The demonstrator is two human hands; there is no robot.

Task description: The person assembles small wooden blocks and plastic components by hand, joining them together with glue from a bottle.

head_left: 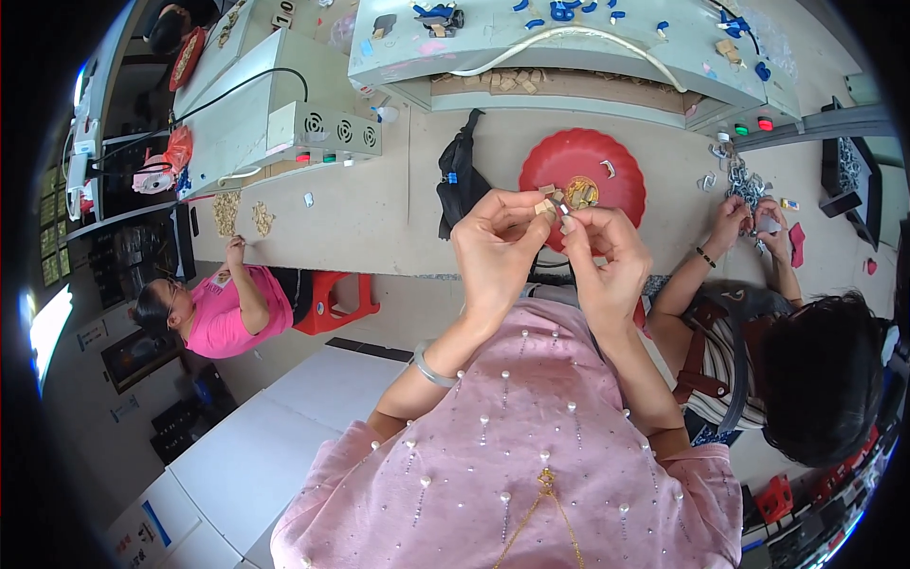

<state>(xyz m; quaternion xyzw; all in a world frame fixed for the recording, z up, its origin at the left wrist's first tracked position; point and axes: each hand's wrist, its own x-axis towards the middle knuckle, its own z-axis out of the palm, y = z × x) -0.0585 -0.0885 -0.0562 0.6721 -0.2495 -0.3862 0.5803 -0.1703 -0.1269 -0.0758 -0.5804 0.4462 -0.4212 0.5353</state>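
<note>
Both hands meet over the near half of a red scalloped plate (627, 150). My left hand (495, 248) is closed, pinching a small tan block (543, 207) between thumb and fingers. Opposite it, the fingertips of my right hand (609, 264) grip a small silver metal piece (565, 211), which meets or nearly meets the block; the exact contact is too small to tell. Behind the fingertips, a cluster of small gold-coloured pieces (581, 192) lies in the plate. A bent silver clip (609, 169) lies nearer the plate's right side.
A black cloth bundle (461, 175) lies left of the plate. Beyond stands a pale machine housing (626, 57) with blue parts on top and tan blocks (512, 81) in its opening. Co-workers sit on both sides; the right one handles a pile of metal parts (746, 182). A red stool (339, 302) stands left.
</note>
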